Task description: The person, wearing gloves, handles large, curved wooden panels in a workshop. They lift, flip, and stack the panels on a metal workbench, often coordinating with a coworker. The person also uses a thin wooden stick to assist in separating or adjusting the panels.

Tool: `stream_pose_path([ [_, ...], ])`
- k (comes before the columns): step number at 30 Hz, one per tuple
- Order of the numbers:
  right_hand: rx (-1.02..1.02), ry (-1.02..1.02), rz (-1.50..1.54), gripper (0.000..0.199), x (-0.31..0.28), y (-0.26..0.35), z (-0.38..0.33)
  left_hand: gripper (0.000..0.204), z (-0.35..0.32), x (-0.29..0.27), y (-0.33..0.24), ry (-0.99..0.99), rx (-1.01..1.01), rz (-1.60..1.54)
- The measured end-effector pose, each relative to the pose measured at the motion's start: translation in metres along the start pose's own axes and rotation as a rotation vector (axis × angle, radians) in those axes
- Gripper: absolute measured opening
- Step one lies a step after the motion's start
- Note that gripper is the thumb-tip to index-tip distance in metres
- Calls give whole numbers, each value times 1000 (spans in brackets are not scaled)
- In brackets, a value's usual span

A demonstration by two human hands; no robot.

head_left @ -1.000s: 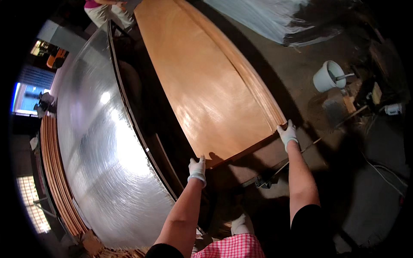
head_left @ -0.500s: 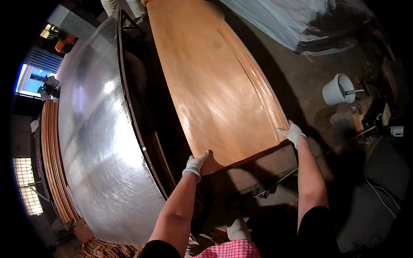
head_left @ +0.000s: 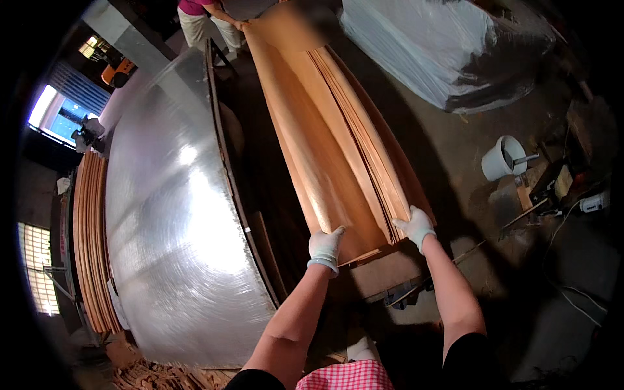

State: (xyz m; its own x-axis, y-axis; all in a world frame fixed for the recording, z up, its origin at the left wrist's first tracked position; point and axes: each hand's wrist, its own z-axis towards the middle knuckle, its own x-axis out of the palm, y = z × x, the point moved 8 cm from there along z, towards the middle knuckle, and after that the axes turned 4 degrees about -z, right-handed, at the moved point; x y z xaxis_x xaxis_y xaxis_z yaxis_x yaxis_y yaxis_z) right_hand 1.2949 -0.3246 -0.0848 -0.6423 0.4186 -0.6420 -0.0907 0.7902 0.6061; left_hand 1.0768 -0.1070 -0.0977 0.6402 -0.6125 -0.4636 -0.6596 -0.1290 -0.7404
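Long sheets of thin wood veneer (head_left: 302,149) stretch away from me, curled up along both sides into a trough. My left hand (head_left: 325,248), in a white glove, is closed on the rolled near left edge, thumb on top. At the near right corner, my gloved right hand (head_left: 416,227) grips a bundle of layered veneer edges (head_left: 364,149). The far end is held by another person's hand (head_left: 241,26); a blurred patch hides part of that end.
On the left is a large shiny metal-topped table (head_left: 169,227), with stacked wooden boards (head_left: 91,240) beyond it. Veneer scraps (head_left: 162,378) lie below. To the right stand a white bucket (head_left: 497,164) and a plastic-covered stack (head_left: 429,58). A pale cable (head_left: 582,302) runs along the floor.
The veneer went from nearly flat to curled as my hands came closer together. My left hand moved right; my right hand moved left and slightly nearer. The view shifted, showing more of the other person.
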Motion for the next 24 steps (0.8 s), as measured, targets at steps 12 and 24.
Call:
stream_pose_path([
  [12, -220, 26, 282, 39, 42, 141, -190, 37, -140, -275, -6, 64, -11, -276],
  [24, -242, 219, 476, 38, 374, 301, -443, 42, -228, -667, 222, -88, -10, -103],
])
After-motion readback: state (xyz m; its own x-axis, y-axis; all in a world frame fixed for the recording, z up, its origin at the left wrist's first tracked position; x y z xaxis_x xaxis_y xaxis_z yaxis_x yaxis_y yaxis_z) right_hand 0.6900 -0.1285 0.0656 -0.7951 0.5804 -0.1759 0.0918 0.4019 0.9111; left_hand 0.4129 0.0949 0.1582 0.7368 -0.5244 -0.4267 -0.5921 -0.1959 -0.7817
